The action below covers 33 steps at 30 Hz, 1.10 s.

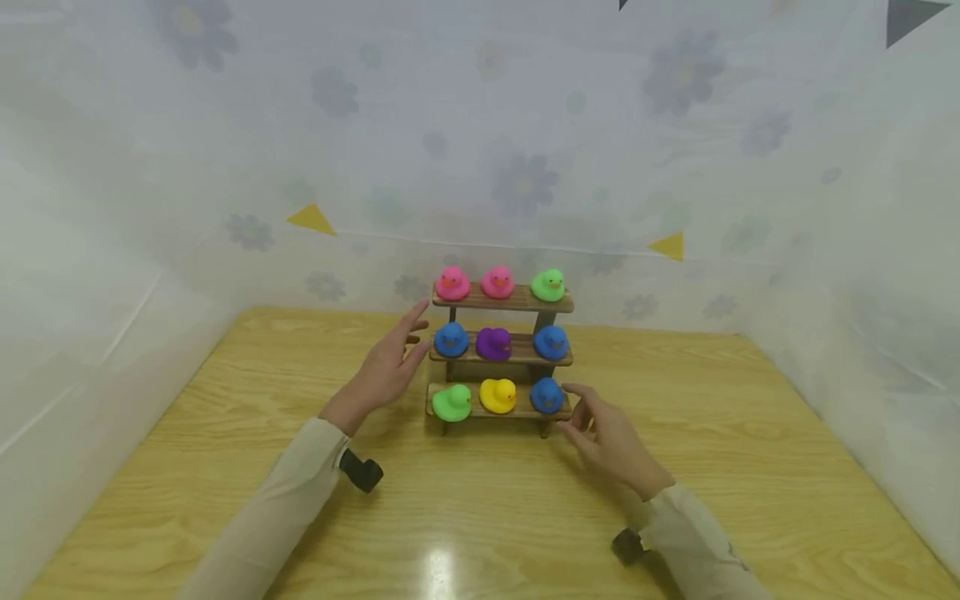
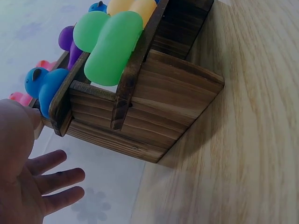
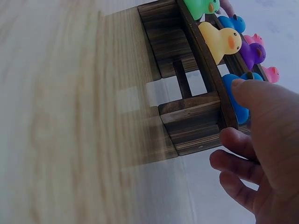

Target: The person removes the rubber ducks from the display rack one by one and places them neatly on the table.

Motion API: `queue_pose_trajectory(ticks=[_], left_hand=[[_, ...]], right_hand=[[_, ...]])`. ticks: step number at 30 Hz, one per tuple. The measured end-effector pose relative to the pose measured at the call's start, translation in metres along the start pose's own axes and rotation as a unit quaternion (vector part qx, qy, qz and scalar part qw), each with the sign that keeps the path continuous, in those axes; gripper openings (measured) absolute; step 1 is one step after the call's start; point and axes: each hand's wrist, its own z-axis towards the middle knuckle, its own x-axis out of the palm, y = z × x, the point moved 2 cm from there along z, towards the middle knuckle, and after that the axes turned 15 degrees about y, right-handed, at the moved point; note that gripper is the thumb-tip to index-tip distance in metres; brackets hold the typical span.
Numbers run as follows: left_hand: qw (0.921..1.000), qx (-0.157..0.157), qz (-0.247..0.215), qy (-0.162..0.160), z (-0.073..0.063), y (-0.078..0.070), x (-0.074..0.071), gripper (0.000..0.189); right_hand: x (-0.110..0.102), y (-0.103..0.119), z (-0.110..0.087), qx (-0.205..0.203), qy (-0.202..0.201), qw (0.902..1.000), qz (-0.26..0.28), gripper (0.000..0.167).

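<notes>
A three-step dark wooden stand [image 1: 498,372] bears several small rubber ducks. The top step has two pink ducks [image 1: 452,284] and a green duck [image 1: 549,286]. On the middle step, a purple duck [image 1: 494,343] sits between two blue ducks [image 1: 451,340]. The bottom step carries a green duck [image 1: 452,403], a yellow duck [image 1: 498,396] and a blue duck [image 1: 547,396]. My left hand [image 1: 385,367] is beside the stand's left side, fingers extended, near the middle blue duck. At the lower right end, my right hand [image 1: 613,436] has loosely bent fingers near the blue duck; contact is unclear.
The stand rests on a wood-grain table [image 1: 480,508] toward its back edge. Behind it hangs a pale flowered sheet [image 1: 420,142], with white sheeting at both sides. Yellow triangles [image 1: 311,219] show on the back sheet. A black wrist camera [image 1: 362,472] is on the left cuff.
</notes>
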Motion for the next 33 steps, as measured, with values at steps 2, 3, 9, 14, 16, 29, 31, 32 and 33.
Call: queue_pose_trajectory(ticks=[2, 3, 9, 14, 16, 29, 31, 32, 33], left_hand=[[1.0, 0.006, -0.004, 0.005, 0.001, 0.001, 0.001, 0.06], [0.9999, 0.005, -0.008, 0.008, 0.002, 0.001, 0.002, 0.06], [0.9995, -0.001, -0.026, 0.019, 0.004, 0.001, 0.005, 0.062], [0.9995, -0.002, -0.026, 0.015, 0.006, 0.0, 0.005, 0.064], [0.9997, 0.003, -0.023, 0.01, 0.008, 0.0, 0.005, 0.065], [0.9995, 0.006, 0.019, 0.023, 0.007, -0.003, 0.0, 0.07], [0.9994, 0.0, 0.019, 0.027, 0.008, -0.002, -0.002, 0.071], [0.9994, -0.002, 0.019, 0.029, 0.008, -0.002, -0.002, 0.072], [0.9994, -0.006, 0.019, 0.029, 0.008, -0.002, -0.003, 0.072]], right_hand=[[0.0, 0.0, 0.0, 0.004, 0.0, 1.0, 0.001, 0.057], [0.0, -0.001, -0.001, 0.005, 0.0, 1.0, 0.0, 0.057], [-0.001, -0.001, -0.003, 0.009, 0.0, 0.9999, -0.006, 0.057], [-0.001, 0.001, -0.002, 0.014, -0.006, 0.9997, -0.019, 0.058], [-0.001, 0.001, -0.001, 0.015, -0.012, 0.9995, -0.027, 0.059], [0.005, 0.005, 0.005, 0.034, -0.018, 0.9991, -0.019, 0.059], [0.005, 0.006, 0.007, 0.041, -0.02, 0.9987, -0.022, 0.058], [0.005, 0.007, 0.008, 0.043, -0.021, 0.9986, -0.023, 0.057], [0.005, 0.008, 0.009, 0.046, -0.021, 0.9984, -0.024, 0.057]])
